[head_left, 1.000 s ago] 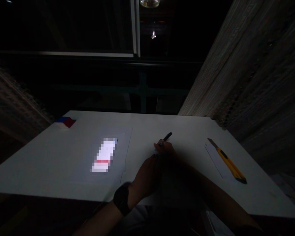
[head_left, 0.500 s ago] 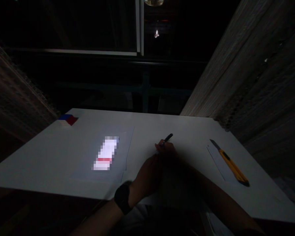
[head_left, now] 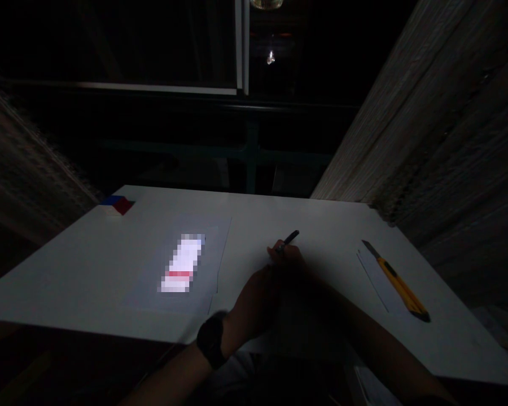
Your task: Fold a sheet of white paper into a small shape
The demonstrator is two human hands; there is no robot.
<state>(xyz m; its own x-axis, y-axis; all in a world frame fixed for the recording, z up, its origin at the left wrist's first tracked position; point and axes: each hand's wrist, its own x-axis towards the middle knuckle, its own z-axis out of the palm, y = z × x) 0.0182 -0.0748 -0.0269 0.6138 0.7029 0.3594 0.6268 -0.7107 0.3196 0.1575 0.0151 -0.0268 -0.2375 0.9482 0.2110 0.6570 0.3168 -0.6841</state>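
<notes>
A dark pen (head_left: pixel 292 237) is gripped in the fingers of my right hand (head_left: pixel 288 258), its upper end slanting away to the right. My left hand (head_left: pixel 256 299), with a black watch (head_left: pixel 211 341) on its wrist, lies just left of and against the right hand. Its fingers are lost in deep shadow, so I cannot tell what they hold. To the left, a lit, pixelated phone-shaped screen (head_left: pixel 182 264) rests on sheets of paper (head_left: pixel 214 285). Whatever lies beneath the pen's tip is hidden.
The white table (head_left: pixel 88 270) is dimly lit. Toward its right side lies a yellow utility knife (head_left: pixel 398 285) with its blade out, partly over a white sheet (head_left: pixel 375 279). A blue, red and white block (head_left: pixel 116 204) sits at the far left. Curtains (head_left: pixel 376 101) hang at both sides.
Almost nothing differs. The pen and my right hand have shifted very slightly, and the view has moved a touch.
</notes>
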